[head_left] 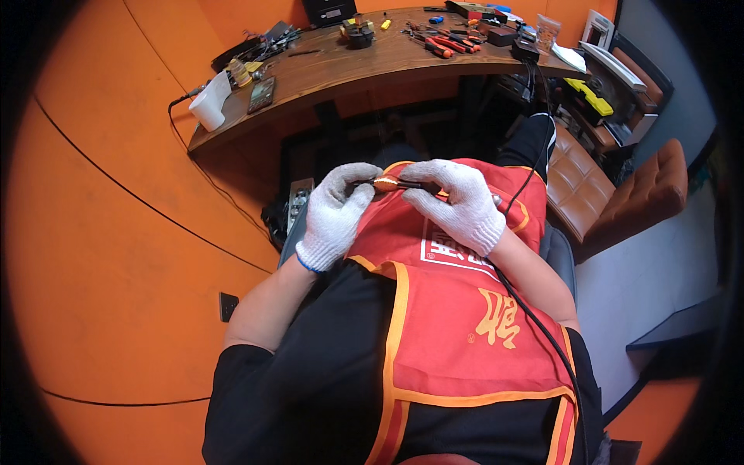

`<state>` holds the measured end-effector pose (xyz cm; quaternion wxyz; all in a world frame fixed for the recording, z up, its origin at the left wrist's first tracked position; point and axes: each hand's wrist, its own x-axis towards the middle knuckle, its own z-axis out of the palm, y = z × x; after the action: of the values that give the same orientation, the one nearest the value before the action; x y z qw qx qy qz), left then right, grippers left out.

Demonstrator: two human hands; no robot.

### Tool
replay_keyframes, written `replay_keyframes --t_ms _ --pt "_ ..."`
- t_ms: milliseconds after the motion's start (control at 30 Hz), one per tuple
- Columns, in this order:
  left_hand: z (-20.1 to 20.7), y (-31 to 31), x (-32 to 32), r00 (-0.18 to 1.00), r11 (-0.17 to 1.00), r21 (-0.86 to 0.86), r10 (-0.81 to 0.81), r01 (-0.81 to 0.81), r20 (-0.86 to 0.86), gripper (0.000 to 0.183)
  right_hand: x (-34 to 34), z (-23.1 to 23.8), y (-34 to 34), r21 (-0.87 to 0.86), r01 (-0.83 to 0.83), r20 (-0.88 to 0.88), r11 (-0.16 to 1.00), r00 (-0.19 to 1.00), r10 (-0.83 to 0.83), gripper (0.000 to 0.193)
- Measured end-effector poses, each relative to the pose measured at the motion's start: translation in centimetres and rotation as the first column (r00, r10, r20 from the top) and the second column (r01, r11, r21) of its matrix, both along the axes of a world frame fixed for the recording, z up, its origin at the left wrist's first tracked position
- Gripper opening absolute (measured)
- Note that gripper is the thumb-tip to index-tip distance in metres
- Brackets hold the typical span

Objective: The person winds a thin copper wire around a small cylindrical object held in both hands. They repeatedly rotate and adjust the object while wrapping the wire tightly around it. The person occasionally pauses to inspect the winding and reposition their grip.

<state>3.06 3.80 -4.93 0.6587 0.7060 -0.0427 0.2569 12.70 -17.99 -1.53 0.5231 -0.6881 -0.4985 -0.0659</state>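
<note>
Holding thin black cable-like piece [386, 184] with copper-coloured middle, above red apron [393, 232] over the lap; pinched at one end by left hand [333, 213], at the other by right hand [459, 203], both closed. Running roughly left-right along its long axis, copper-coloured middle closer to left fingertips.

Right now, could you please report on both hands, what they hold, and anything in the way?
Left hand, right hand: both pinching wire. Its coppery middle showing between them. Nothing seen blocking it; black cord over apron.
</note>
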Motion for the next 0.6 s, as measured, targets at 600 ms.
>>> replay_keyframes --t_ms 600 --pt "0.96 0.3 -0.86 0.991 0.978 -0.19 -0.107 0.09 -0.081 0.024 0.45 -0.33 -0.01 0.112 -0.045 0.174 0.993 0.985 0.025 0.027"
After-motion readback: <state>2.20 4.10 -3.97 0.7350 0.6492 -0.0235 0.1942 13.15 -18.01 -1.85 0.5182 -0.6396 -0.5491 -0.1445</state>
